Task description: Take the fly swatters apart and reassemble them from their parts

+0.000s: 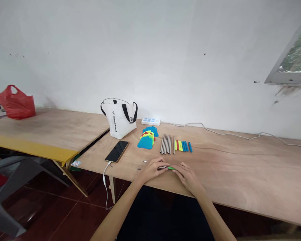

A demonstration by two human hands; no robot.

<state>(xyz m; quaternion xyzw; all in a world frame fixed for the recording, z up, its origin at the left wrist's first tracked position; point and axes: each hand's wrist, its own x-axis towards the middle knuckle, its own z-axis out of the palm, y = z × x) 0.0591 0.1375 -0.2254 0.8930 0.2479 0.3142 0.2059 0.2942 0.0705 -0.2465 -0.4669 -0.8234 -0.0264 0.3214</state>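
Near the table's front edge, my left hand (152, 170) is closed round a thin metal rod (162, 167), whose far end seems to poke out to the left of the hand. My right hand (187, 174) pinches a green handle (171, 168) that lines up with the rod; whether the two are joined I cannot tell. Beyond the hands lie several metal tubes (166, 144) side by side. To their right is a row of yellow, red and blue handles (182, 146). Flat blue, yellow and red plastic paddles, resembling fly-swatter heads (145, 142), overlap on the left.
A small metal piece (144, 161) lies left of my hands. Further left are a phone (117, 151) on a white charging cable (104, 177) and a white tote bag (119, 122). A power strip (151, 121) sits by the wall. Another table (52, 124) holds a red bag (18, 105).
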